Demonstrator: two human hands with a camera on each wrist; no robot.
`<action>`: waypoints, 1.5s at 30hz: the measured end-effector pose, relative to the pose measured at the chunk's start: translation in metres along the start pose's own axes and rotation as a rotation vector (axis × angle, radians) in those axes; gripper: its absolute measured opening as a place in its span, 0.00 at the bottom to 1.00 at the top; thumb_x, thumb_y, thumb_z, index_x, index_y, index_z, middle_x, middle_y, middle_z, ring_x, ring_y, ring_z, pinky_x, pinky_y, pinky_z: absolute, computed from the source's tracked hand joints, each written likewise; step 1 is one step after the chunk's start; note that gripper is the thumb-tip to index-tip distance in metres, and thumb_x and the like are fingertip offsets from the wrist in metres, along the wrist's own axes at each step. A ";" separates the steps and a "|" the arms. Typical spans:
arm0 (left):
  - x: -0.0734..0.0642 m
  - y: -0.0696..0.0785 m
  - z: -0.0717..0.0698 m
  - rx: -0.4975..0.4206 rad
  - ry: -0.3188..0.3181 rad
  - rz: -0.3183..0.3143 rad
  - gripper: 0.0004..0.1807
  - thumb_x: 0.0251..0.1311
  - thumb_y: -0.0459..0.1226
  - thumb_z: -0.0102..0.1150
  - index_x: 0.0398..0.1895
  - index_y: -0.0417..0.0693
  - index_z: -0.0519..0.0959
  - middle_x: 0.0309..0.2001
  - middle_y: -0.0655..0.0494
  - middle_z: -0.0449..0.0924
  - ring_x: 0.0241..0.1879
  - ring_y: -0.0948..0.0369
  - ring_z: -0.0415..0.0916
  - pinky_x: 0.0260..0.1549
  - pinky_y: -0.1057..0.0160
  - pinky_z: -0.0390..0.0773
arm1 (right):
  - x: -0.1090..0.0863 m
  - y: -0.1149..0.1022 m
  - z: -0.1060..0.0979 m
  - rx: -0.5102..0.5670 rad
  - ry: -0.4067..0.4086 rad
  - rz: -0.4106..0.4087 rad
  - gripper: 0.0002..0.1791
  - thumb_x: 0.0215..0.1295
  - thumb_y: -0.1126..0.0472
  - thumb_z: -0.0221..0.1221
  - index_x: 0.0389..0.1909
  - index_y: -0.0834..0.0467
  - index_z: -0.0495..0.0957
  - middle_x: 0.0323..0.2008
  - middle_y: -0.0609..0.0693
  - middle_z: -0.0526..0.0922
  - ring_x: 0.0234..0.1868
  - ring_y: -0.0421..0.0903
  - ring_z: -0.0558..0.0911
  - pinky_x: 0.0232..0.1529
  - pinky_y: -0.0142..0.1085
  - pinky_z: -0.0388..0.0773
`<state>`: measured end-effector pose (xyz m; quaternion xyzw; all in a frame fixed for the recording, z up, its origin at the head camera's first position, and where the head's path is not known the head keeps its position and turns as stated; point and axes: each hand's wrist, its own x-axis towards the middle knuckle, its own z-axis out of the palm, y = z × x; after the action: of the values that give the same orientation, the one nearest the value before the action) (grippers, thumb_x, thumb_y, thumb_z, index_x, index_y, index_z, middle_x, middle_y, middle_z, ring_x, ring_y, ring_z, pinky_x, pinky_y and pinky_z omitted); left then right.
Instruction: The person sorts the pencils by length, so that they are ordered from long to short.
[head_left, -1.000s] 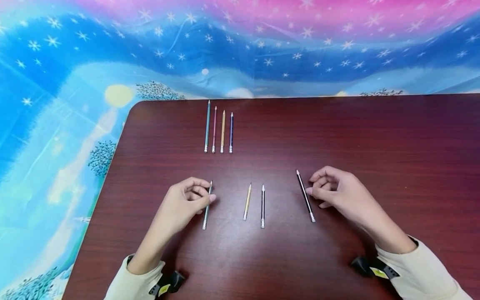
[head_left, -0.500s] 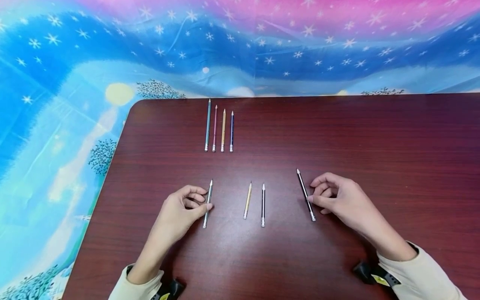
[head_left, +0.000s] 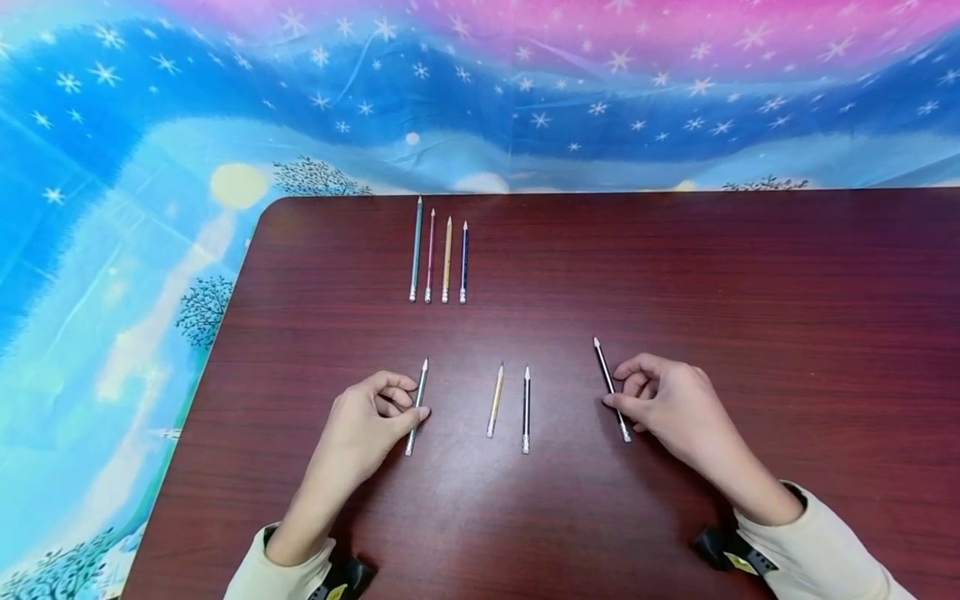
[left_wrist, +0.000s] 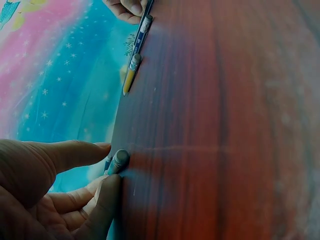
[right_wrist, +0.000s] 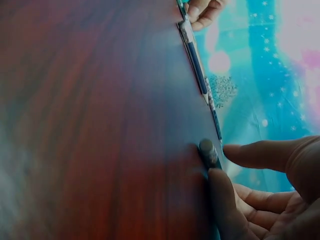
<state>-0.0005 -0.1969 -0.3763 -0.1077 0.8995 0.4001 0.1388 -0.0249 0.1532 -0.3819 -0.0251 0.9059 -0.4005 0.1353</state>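
Note:
In the head view my left hand (head_left: 367, 425) has thumb and fingers on opposite sides of a dark greenish pencil (head_left: 423, 379), pinching it low on the table. The eraser end of this pencil (left_wrist: 119, 159) shows between the digits in the left wrist view. My right hand (head_left: 671, 408) pinches a black pencil with a pale stripe (head_left: 602, 358), the thumb crossing its lower half. This pencil leans to the left at its tip. Between the hands lie a short yellow pencil (head_left: 495, 402) and another black pencil (head_left: 527, 408), both apart from the fingers.
Several pencils stand in a row at the back left: a teal pencil (head_left: 416, 250), a pink pencil (head_left: 431, 254), a yellow-orange pencil (head_left: 447, 258) and a dark blue pencil (head_left: 464, 260). The brown wooden table (head_left: 750, 275) meets a patterned cloth (head_left: 450, 100) behind.
My right hand has come lower and left, its thumb now across the black pencil. My left hand has slid down its pencil, whose tip has shifted slightly right. The other pencils stay put.

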 end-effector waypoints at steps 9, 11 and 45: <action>0.002 0.004 0.001 0.046 0.012 0.007 0.14 0.57 0.37 0.77 0.44 0.46 0.84 0.32 0.58 0.84 0.28 0.66 0.80 0.29 0.69 0.75 | -0.001 -0.002 0.006 -0.131 0.101 -0.062 0.12 0.57 0.62 0.76 0.37 0.60 0.85 0.23 0.43 0.81 0.22 0.35 0.76 0.28 0.29 0.71; 0.003 0.003 0.002 0.050 0.021 0.012 0.15 0.56 0.38 0.78 0.43 0.46 0.84 0.31 0.58 0.84 0.28 0.66 0.80 0.29 0.69 0.76 | -0.002 -0.002 0.007 -0.140 0.107 -0.061 0.12 0.57 0.61 0.76 0.37 0.60 0.84 0.23 0.43 0.81 0.23 0.35 0.76 0.28 0.30 0.71; 0.005 0.011 -0.001 0.164 0.010 0.000 0.08 0.52 0.33 0.68 0.36 0.51 0.85 0.27 0.64 0.83 0.26 0.69 0.75 0.35 0.67 0.73 | -0.001 -0.007 0.009 -0.237 0.130 -0.067 0.04 0.51 0.65 0.66 0.29 0.56 0.82 0.20 0.41 0.78 0.24 0.41 0.74 0.30 0.39 0.72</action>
<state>-0.0086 -0.1914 -0.3698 -0.0980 0.9299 0.3246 0.1424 -0.0221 0.1419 -0.3819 -0.0451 0.9523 -0.2959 0.0590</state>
